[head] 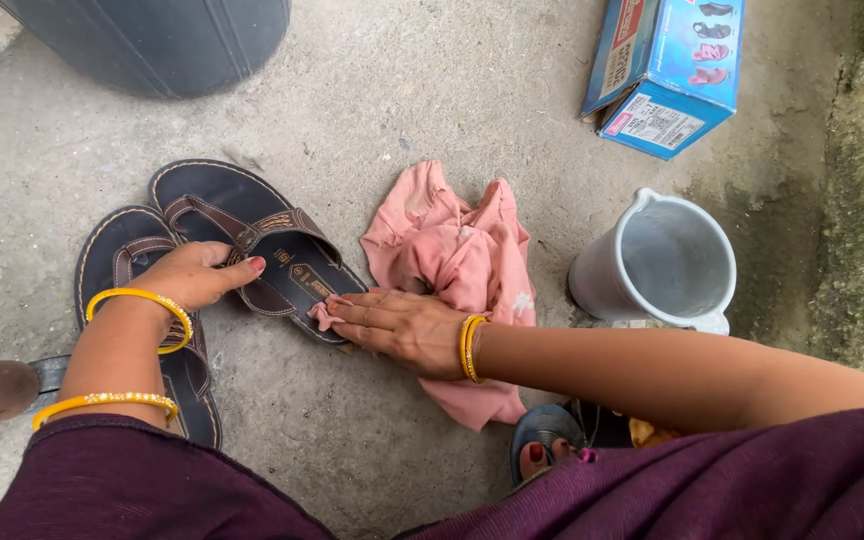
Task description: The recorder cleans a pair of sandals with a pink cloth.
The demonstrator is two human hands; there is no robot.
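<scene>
1. A white jug (pixel 660 262) stands right of the grip, on the concrete floor (pixel 432 90).
2. A blue box (pixel 664 70) lies beyond it.
3. A dark bin (pixel 157 40) stands far upper left.

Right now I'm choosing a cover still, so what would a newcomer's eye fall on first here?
The pink cloth crumpled mid-floor, with the right hand pressing its corner onto a dark sandal that the left hand steadies. Next, the bright blue box at top right and the white jug just below it.
</scene>
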